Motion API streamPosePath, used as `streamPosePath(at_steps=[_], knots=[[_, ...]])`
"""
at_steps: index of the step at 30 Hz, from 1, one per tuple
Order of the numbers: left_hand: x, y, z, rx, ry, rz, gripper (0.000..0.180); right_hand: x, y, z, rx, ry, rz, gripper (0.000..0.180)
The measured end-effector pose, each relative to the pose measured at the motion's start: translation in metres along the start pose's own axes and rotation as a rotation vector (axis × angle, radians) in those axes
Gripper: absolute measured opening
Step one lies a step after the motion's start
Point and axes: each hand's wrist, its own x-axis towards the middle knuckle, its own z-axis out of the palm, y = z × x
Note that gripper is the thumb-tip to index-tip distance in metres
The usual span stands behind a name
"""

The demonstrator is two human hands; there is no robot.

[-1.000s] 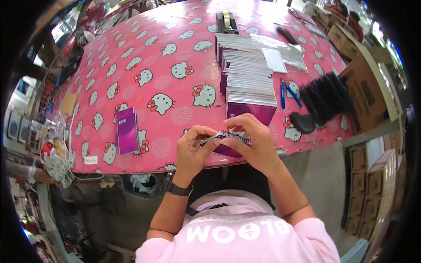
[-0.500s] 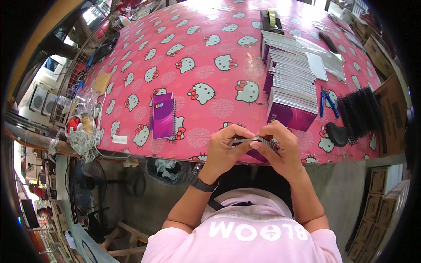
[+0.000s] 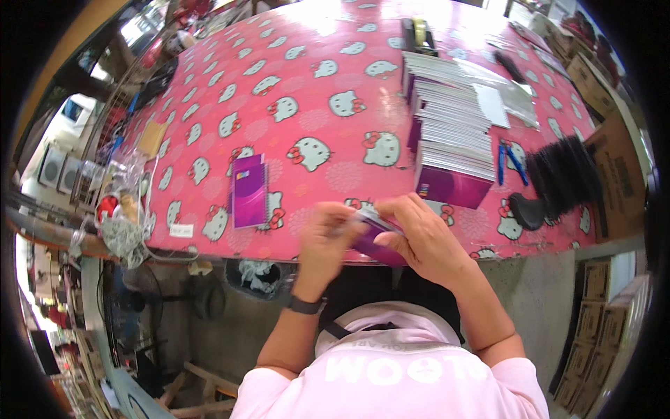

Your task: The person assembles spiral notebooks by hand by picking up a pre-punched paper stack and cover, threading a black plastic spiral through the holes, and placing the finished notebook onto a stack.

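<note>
Close to the table's front edge, a small purple spiral notebook (image 3: 377,246) is tilted between my hands. My right hand (image 3: 427,236) is closed on its right side, thumb on the purple cover and fingers over the top edge. My left hand (image 3: 325,239), smeared by motion, is at the notebook's left end, so its grip is unclear. Farther left, two purple spiral notebooks (image 3: 250,197) lie overlapping on the pink patterned tabletop (image 3: 300,188). Beyond my right hand stands a long row of packed purple notebooks (image 3: 452,164), page edges upward.
Right of the row lie blue-handled pliers (image 3: 513,164) and a pile of black spiral bindings (image 3: 564,180). A tape dispenser (image 3: 417,38) and a clear plastic sheet (image 3: 513,105) are farther back. Plastic bags (image 3: 124,234) hang at the left edge; cardboard cartons (image 3: 586,328) stand lower right.
My left hand has shifted left and slightly down, away from my right hand. The notebook between them has turned, showing more of its purple cover. The whole view has shifted slightly.
</note>
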Motion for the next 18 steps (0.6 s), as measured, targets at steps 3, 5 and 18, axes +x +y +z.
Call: streamPosePath(at_steps=[3,5,18], knots=[[0.014,0.001,-0.06,0.308,0.584,0.149,0.027,0.003,0.024,-0.031,-0.203,0.138,0.049,0.045],[0.015,-0.003,-0.115,-0.032,0.748,0.155,0.032,-0.005,0.057,-0.05,-0.444,0.193,0.063,0.039],[0.024,0.004,0.001,0.569,0.123,0.385,0.059,-0.004,0.041,-0.025,-0.286,0.137,-0.036,0.019]])
